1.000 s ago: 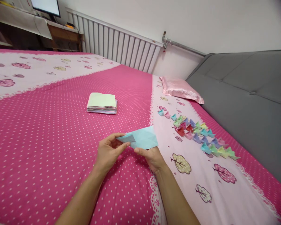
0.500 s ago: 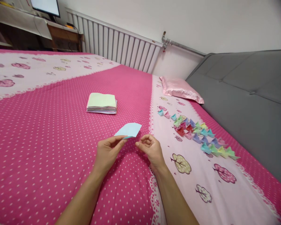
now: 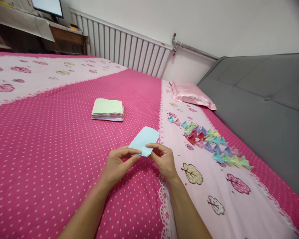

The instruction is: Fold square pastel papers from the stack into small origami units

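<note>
A light blue sheet of paper [image 3: 145, 138], folded over, is held just above the pink dotted bedspread [image 3: 64, 149]. My left hand [image 3: 119, 164] pinches its lower left corner between thumb and fingers. On the near right edge, my right hand [image 3: 163, 160] grips the paper too, with the thumb beneath and the index finger on top. Beyond my hands lies a stack of square paper [image 3: 108, 108] with a pale green sheet on top. Several small folded paper boats [image 3: 209, 141] in many colours stand in rows to the right.
A pink satin pillow [image 3: 191, 94] lies by the grey padded headboard [image 3: 261, 86]. At the far side are a white radiator [image 3: 122, 44] and a metal pipe [image 3: 196, 49]. A desk [image 3: 68, 35] with a monitor [image 3: 48, 7] is at the back left.
The blue paper has moved right and turned, showing more of its face. My right hand, apart from it before, has taken hold of its right edge. My left hand has shifted slightly right.
</note>
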Demonstrator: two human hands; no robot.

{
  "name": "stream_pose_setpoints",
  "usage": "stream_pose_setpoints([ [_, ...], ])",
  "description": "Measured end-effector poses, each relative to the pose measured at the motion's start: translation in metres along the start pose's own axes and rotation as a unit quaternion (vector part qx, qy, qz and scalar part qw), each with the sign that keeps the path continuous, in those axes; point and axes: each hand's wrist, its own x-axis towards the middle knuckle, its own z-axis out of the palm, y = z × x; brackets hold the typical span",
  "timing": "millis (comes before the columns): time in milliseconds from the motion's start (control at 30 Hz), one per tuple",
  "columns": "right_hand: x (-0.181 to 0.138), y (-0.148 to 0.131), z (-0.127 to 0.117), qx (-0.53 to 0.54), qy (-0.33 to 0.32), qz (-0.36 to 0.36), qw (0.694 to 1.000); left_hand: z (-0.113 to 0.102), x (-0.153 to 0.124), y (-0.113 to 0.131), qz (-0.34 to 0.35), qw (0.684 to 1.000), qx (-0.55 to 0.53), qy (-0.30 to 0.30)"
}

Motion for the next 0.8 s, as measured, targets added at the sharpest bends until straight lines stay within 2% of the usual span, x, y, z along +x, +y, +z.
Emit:
stream_pose_setpoints([
  [133, -0.0002, -0.0009, 0.0003, -0.006, -0.004, -0.002, 1.000, -0.0003, 0.0000, 0.0008, -0.014, 0.999, -0.034, -0.010],
  [500, -0.0030, -0.0059, 0.0043, -0.020, 0.025, -0.018, 0.999, 0.0009, 0.0004, 0.0012, -0.083, 0.982, -0.169, 0.017],
  [800, -0.0048, -0.0062, 0.0082, -0.032, 0.063, -0.004, 0.998, 0.0016, 0.0008, 0.0006, -0.097, 0.984, -0.125, 0.080],
])
